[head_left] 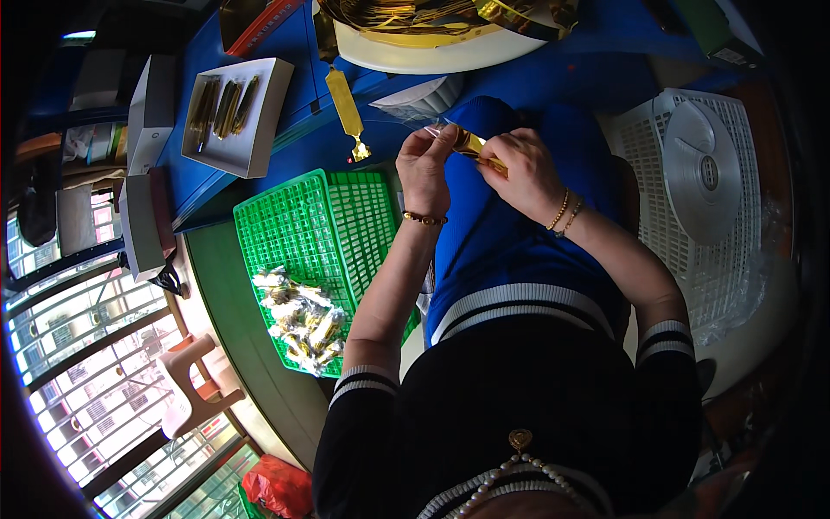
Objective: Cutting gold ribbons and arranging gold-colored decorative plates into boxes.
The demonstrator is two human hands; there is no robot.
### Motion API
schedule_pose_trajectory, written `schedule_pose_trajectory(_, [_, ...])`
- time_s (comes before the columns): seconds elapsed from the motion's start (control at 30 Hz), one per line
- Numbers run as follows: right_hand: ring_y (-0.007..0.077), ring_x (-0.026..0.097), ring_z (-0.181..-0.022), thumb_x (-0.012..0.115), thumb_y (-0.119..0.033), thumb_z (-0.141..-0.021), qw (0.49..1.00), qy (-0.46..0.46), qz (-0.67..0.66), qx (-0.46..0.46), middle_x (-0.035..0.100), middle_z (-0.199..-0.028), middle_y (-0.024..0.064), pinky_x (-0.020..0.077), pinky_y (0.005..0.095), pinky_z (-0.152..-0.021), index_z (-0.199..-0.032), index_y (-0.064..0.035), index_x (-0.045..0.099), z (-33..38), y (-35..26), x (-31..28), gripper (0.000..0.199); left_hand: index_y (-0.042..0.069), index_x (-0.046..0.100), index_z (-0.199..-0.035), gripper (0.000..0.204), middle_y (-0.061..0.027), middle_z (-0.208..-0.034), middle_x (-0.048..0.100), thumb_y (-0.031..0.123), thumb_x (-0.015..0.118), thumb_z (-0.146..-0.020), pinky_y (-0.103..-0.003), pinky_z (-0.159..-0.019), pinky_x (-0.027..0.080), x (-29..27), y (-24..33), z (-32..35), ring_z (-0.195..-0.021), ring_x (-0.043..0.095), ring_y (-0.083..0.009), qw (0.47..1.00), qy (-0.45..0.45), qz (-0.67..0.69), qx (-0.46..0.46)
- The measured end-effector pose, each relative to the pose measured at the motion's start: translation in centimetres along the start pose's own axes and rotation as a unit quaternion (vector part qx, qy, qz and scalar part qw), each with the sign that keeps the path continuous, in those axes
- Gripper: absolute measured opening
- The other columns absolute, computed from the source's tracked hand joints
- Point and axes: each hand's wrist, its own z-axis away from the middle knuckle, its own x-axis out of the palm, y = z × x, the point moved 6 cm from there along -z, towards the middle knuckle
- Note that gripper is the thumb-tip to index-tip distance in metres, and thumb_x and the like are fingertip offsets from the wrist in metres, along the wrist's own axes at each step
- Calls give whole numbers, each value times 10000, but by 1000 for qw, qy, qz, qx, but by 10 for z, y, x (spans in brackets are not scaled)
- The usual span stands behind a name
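Above my lap, both hands meet around a shiny gold flat strip (469,143). My left hand (424,169) pinches its left end with thumb and forefinger, where some clear plastic film also seems to be. The right hand (526,169) is closed on the strip's other end, its fingers curled over it. Just left of my hands, another gold strip (346,104) hangs down over the blue table edge. Beyond my hands, a white rounded tray (406,59) carries a heap of similar gold strips. My fingers partly hide the held piece.
A green plastic basket (363,225) with several plastic-wrapped gold pieces (303,324) stands to my left. On the blue table (294,138) sits a white box (268,130) with dark gold strips. At my right, a white basket (640,143) bears a pale reel (683,186).
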Motion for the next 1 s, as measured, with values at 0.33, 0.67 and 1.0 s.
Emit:
schedule_pose_trajectory(0.33, [250, 572, -685, 671, -51, -696, 998, 41, -26, 26, 586, -697, 57, 434, 349, -691, -745, -76, 513, -1, 9, 1, 167, 21, 628, -905, 243, -36, -812, 631, 255, 633, -841, -246, -726, 456, 20, -9, 15, -764, 581, -104, 992, -58, -44, -98])
schedule_pose_trajectory(0.67, [261, 580, -699, 690, -51, -674, 998, 51, -41, 24, 600, -718, 59, 443, 353, -692, -745, -73, 523, -3, 6, -4, 183, -19, 614, -946, 296, -66, -841, 635, 264, 603, -860, -257, -754, 464, 16, -12, 12, -803, 602, -136, 980, -110, -146, -75])
schedule_pose_trajectory(1.0, [259, 583, -773, 700, -62, -655, 997, 50, -51, 7, 599, -782, 67, 417, 375, -801, -829, -82, 526, -8, -8, -1, 247, 5, 508, -993, 240, -135, -865, 622, 196, 369, -955, -384, -828, 469, 43, -1, 0, -893, 599, -286, 978, -109, 128, -121])
